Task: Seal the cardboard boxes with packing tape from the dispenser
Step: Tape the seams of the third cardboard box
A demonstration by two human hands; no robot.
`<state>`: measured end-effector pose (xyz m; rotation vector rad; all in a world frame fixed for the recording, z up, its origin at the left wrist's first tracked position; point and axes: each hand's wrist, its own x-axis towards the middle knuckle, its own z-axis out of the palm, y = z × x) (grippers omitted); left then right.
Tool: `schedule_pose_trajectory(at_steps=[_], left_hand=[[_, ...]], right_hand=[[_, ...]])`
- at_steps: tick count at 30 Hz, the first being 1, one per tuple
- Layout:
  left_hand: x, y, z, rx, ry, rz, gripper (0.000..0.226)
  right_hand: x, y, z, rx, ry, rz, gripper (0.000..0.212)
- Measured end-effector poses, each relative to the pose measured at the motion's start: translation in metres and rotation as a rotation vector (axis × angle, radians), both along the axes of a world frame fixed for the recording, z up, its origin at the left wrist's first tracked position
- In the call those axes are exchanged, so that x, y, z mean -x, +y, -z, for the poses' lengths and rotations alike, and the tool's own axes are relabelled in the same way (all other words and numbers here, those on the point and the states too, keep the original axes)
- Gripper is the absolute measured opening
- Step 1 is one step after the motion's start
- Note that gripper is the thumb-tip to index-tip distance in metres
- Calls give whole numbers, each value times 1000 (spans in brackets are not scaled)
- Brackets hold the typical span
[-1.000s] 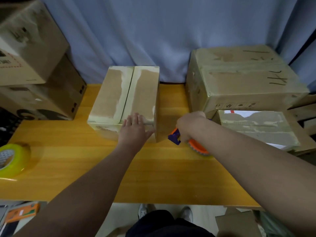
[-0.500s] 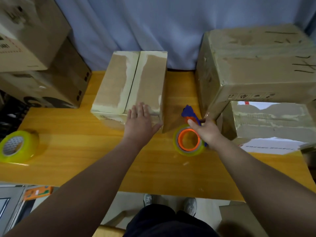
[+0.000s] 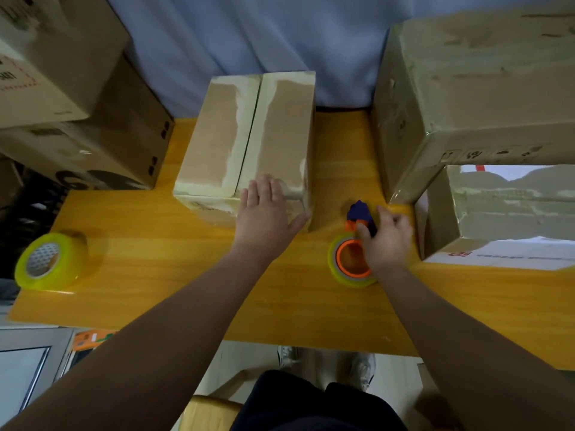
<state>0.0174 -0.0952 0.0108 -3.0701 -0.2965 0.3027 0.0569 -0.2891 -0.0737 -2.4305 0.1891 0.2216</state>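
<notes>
Diff vs 1 s ago: the tape dispenser (image 3: 353, 259) was then up on edge in the right hand (image 3: 389, 241), close to the near right corner of the middle box (image 3: 280, 126). By 0.5 s ago it lay flat on the table (image 3: 186, 290). It is still flat now, orange core up, blue handle (image 3: 359, 211) pointing away from the person. The camera has tipped further down; the boxes have not shifted.

The left hand (image 3: 264, 213) has not moved. Its palm is flat on the near end of the middle box, fingers straight, thumb spread toward the right corner, gripping nothing.

The right hand sits over the dispenser's handle end with fingers curled and one digit lying on the blue part. It is motion-blurred, so whether it actually grips cannot be told.

Edges and room:
- The dispenser sits in the lane between the middle box and the right-side stack. That stack is the large box (image 3: 466, 88) with the smaller box (image 3: 513, 206) in front of it. The dispenser touches neither side.
- The middle box's far end sits by the table's back edge, against the curtain (image 3: 249, 32).
- A spare tape roll (image 3: 49, 259) stands near the table's left edge, well apart from the hands.
- Stacked cartons (image 3: 62, 57) fill the far left corner.
- There is bare tabletop from the spare roll across to the dispenser, along the near edge.
</notes>
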Motion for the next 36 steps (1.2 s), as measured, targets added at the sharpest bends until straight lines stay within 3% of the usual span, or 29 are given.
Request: schedule_pose_trajectory(at_steps=[2,5,7,12,16,21,28,36], left_hand=[[-1,0,-1,8,8,1,92],[0,0,-2,14,16,3,97],[0,1,-2,20,22,7,100],[1,2,-2,9,25,35,100],[0,1,1,1,11,37,100],[2,13,4,-39,-10,135,88],[6,52,1,-49,-73,336,74],[6,59,7,-39,-107,364,72]], right_hand=[[5,19,-16,-243,-46,52,35],[6,52,-40,-935,649,363,49],[8,62,-44,-1208,909,443,57],[6,65,-44,-1513,880,565,48],[-2,59,-45,-1395,677,579,33],[-7,49,-50,-1109,314,561,39],[-6,62,-44,-1058,385,633,39],[2,90,-29,-1049,452,659,42]])
